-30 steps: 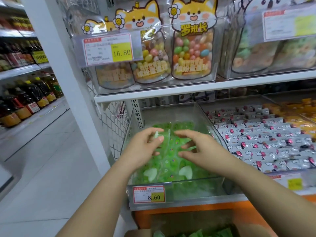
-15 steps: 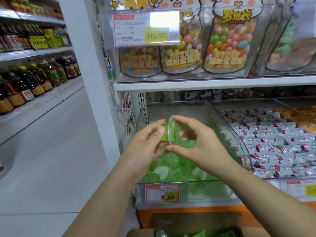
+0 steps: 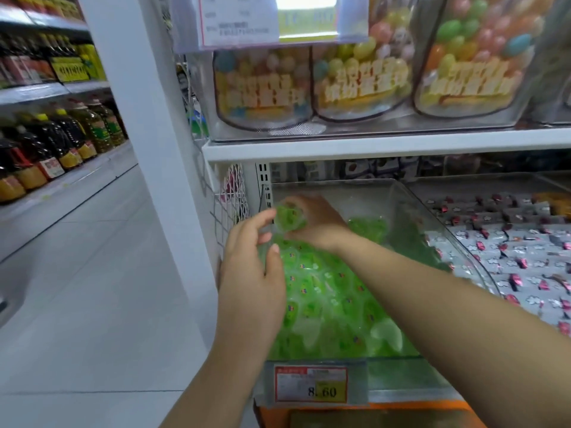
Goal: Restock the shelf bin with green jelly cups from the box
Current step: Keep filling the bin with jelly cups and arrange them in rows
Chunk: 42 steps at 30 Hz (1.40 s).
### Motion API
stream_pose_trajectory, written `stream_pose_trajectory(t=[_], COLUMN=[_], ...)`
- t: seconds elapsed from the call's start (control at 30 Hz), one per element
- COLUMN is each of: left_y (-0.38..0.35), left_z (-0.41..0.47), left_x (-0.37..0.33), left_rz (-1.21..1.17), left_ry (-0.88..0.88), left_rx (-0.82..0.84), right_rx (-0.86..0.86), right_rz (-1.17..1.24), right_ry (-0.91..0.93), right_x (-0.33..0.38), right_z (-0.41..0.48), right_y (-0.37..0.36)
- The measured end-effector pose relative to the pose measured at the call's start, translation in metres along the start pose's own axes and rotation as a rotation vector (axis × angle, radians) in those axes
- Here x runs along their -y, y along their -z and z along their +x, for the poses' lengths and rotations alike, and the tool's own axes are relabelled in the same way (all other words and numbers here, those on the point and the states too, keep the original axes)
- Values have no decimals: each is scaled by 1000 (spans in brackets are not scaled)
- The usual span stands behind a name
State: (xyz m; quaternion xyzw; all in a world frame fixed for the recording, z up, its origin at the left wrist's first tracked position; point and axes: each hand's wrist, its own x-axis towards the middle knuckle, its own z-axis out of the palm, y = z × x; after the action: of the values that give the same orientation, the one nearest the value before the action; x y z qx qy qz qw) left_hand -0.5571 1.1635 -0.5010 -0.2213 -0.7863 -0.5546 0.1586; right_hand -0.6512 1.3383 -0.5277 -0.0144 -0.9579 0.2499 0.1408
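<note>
Shelf bin (image 3: 355, 196), clear, centre frame: holds heap of green jelly cups (image 3: 333, 304). Right hand (image 3: 318, 223): fingers curled round single cup (image 3: 290, 216) over heap's rear left corner. Left hand (image 3: 250, 267): just beside, fingers loosely apart, holding nothing. Price tag (image 3: 312, 384): bin front.

**Shop aisle beside a shelf bay**

A white pillar (image 3: 129, 149) rose from a pale tiled floor (image 3: 92, 288) beside a white shelf (image 3: 386, 145). A wire grid (image 3: 230, 205) hung at the bay's side. Far shelves (image 3: 55, 91) across the aisle carried oil bottles (image 3: 46, 143). Glare washed out the upper price tag (image 3: 304, 13).
</note>
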Motion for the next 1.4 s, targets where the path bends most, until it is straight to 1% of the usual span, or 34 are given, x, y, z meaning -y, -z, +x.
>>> stream_pose_trajectory(t=[0.07, 0.23, 0.5, 0.6, 0.67, 0.73, 0.77, 0.83, 1.0, 1.1, 1.13, 1.23, 1.3, 1.4], left_y=[0, 1, 2, 3, 4, 3, 2, 1, 2, 3, 2, 1, 1, 1], left_z=[0, 1, 0, -1, -1, -2, -2, -1, -1, -2, -2, -2, -2, -2], left_x=[-1, -4, -5, -5, -5, -7, -7, -7, -5, -5, -5, -5, -5, -5], left_rz=[8, 26, 35, 32, 36, 37, 40, 43, 18, 7, 6, 6, 2, -1], left_ry=[4, 12, 9, 1, -7, -8, -10, -12, -22, -24, -28, -35, -33, -36], left_rx=[6, 53, 73, 81, 83, 90, 91, 87, 94, 103, 99, 85, 85, 92], right_rx=[27, 60, 138, 148, 210, 321, 372, 417, 387, 349, 361, 474, 493, 438], right_rz=[-8, -134, -375, -418, -464, -559, -586, -597, -540, -595, -623, -630, -618, -605], right_ry=[15, 30, 94, 82, 92, 112, 105, 75, 12, -80, -120, -218, -235, -191], right_x=[-1, 0, 6, 7, 5, 3, 2, 0, 4, 1, 0, -4, -7, -13], right_z=[4, 9, 2, -6, -16, -28, -33, -36, -38, -45, -48, -55, -56, -58], right_y=[-6, -16, -9, 1, 7, 9, 9, 6, 9, 21, 24, 22, 20, 24])
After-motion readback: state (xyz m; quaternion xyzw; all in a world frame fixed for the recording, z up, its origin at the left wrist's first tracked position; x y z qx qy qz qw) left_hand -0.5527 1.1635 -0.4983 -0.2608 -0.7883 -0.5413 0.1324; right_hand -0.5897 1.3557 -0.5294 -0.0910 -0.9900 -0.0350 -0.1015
